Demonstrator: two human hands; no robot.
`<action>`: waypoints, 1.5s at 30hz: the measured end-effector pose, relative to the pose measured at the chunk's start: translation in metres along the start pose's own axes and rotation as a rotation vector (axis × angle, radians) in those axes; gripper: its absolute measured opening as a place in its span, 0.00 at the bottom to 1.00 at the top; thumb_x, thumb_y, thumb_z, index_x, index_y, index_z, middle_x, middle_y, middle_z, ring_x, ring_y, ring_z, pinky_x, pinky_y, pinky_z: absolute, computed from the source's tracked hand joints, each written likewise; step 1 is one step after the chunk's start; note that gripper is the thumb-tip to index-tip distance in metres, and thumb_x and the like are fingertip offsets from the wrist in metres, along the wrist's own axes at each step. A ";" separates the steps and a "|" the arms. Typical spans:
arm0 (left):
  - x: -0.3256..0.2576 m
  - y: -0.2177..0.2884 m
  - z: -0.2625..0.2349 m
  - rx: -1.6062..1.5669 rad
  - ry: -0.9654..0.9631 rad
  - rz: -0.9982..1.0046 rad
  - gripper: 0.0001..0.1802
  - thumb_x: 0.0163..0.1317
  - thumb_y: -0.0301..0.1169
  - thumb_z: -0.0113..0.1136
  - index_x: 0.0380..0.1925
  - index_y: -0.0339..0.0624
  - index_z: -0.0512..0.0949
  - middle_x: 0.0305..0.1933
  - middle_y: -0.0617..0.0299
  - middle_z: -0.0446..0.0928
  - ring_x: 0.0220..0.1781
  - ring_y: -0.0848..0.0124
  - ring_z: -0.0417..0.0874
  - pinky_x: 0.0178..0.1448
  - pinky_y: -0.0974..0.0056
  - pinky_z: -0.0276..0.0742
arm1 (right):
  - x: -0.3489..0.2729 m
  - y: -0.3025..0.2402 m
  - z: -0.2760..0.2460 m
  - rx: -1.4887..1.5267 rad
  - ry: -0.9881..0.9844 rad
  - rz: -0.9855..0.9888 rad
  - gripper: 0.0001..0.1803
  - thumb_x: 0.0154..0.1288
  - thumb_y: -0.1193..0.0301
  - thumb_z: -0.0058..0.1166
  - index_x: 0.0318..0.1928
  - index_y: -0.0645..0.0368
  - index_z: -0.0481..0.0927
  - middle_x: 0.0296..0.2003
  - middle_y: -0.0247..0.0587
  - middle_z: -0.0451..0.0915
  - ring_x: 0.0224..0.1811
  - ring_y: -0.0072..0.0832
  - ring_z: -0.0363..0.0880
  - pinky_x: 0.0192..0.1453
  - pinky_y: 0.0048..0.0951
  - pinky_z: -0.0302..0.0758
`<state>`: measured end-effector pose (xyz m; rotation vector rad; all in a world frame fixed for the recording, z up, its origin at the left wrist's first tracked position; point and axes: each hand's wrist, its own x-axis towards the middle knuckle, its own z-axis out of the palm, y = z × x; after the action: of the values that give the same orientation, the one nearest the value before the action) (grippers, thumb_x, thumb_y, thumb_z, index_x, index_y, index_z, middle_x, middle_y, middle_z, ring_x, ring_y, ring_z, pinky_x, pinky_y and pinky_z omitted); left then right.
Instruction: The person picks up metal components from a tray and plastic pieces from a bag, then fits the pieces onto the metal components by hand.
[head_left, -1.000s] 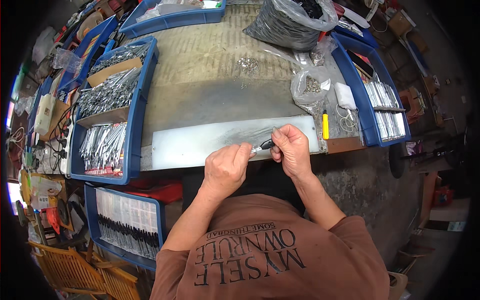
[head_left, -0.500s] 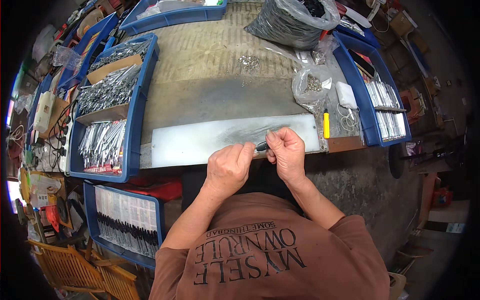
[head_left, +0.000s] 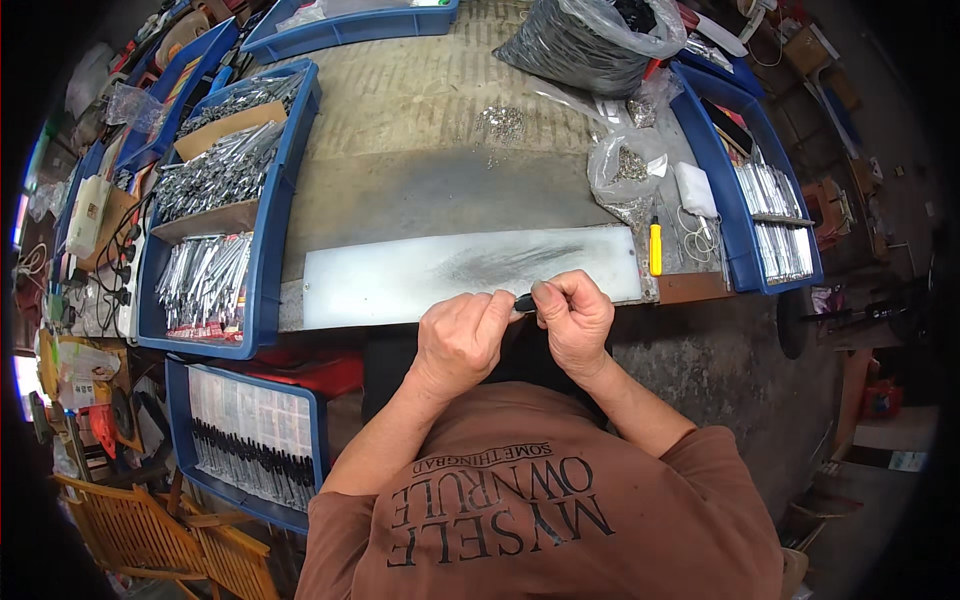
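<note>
My left hand (head_left: pixel 462 338) and my right hand (head_left: pixel 574 318) meet at the near edge of a pale metal sheet (head_left: pixel 420 275) on the workbench. Between their fingertips they pinch a small dark part (head_left: pixel 524 301). Both hands are closed on it, the left from the left end, the right from the right end. Most of the part is hidden by the fingers. My forearms rise from my brown shirt at the lower edge.
Blue trays of shiny metal pieces (head_left: pixel 215 215) line the left side. Another blue tray (head_left: pixel 760 195) stands on the right. A black bag of parts (head_left: pixel 590 40), clear bags of small pieces (head_left: pixel 625 170), a yellow-handled tool (head_left: pixel 656 245) and a lower tray (head_left: pixel 250 435) surround the bench.
Both hands have drawn back slightly toward me and closer together at the sheet's near edge, still pinching the small dark part.
</note>
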<state>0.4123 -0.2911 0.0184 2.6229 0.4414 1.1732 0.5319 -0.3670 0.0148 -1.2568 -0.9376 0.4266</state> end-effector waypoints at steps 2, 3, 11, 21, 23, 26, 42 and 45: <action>-0.003 -0.001 0.004 0.035 0.034 0.018 0.10 0.44 0.26 0.58 0.29 0.38 0.72 0.15 0.64 0.63 0.15 0.70 0.69 0.17 0.67 0.65 | -0.002 0.003 0.000 0.075 0.003 0.081 0.11 0.59 0.73 0.55 0.23 0.60 0.69 0.16 0.25 0.69 0.17 0.09 0.60 0.18 0.14 0.60; -0.003 -0.001 0.006 0.035 0.034 0.017 0.10 0.44 0.26 0.58 0.29 0.38 0.72 0.15 0.64 0.63 0.15 0.70 0.69 0.17 0.67 0.65 | -0.003 0.003 0.000 0.150 0.007 0.162 0.11 0.59 0.73 0.55 0.23 0.60 0.69 0.16 0.25 0.69 0.17 0.09 0.61 0.18 0.14 0.61; -0.004 0.000 0.005 -0.011 -0.005 -0.027 0.10 0.45 0.26 0.58 0.29 0.38 0.71 0.16 0.63 0.65 0.16 0.68 0.70 0.19 0.66 0.66 | -0.001 0.007 -0.007 -0.157 -0.039 -0.158 0.08 0.56 0.75 0.56 0.23 0.61 0.71 0.15 0.33 0.71 0.16 0.16 0.64 0.19 0.19 0.63; -0.002 -0.003 -0.006 -0.033 -0.088 -0.102 0.10 0.47 0.24 0.60 0.30 0.39 0.70 0.17 0.60 0.67 0.17 0.65 0.71 0.20 0.64 0.66 | 0.017 -0.014 -0.023 -0.290 -0.410 -0.154 0.11 0.56 0.74 0.56 0.40 0.65 0.75 0.26 0.36 0.77 0.26 0.20 0.73 0.29 0.20 0.70; 0.000 -0.003 -0.007 -0.040 -0.080 -0.099 0.10 0.48 0.24 0.59 0.30 0.39 0.70 0.17 0.60 0.67 0.17 0.65 0.72 0.20 0.63 0.66 | 0.020 -0.020 -0.027 -0.297 -0.476 -0.070 0.12 0.54 0.75 0.56 0.40 0.65 0.75 0.28 0.38 0.78 0.28 0.23 0.75 0.30 0.22 0.71; 0.000 -0.002 -0.009 -0.058 -0.115 -0.095 0.10 0.47 0.24 0.60 0.30 0.39 0.70 0.17 0.60 0.67 0.17 0.64 0.72 0.20 0.63 0.66 | 0.027 -0.018 -0.032 -0.359 -0.569 -0.146 0.13 0.52 0.76 0.57 0.40 0.64 0.74 0.27 0.41 0.77 0.28 0.30 0.76 0.31 0.27 0.71; -0.003 0.003 -0.015 -0.007 -0.177 -0.033 0.09 0.45 0.25 0.59 0.27 0.39 0.70 0.15 0.61 0.65 0.16 0.66 0.70 0.19 0.64 0.65 | 0.023 -0.011 -0.035 -0.380 -0.633 -0.300 0.12 0.48 0.76 0.59 0.36 0.62 0.76 0.24 0.42 0.77 0.26 0.36 0.77 0.30 0.31 0.73; -0.003 0.005 -0.015 -0.037 -0.148 -0.053 0.09 0.45 0.25 0.59 0.26 0.39 0.70 0.15 0.61 0.65 0.16 0.66 0.70 0.19 0.64 0.65 | 0.023 -0.014 -0.035 -0.361 -0.615 -0.289 0.11 0.48 0.75 0.59 0.36 0.62 0.76 0.25 0.41 0.78 0.26 0.35 0.78 0.31 0.30 0.74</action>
<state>0.4000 -0.2957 0.0273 2.6260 0.4524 0.9537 0.5701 -0.3756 0.0354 -1.3047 -1.7567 0.4333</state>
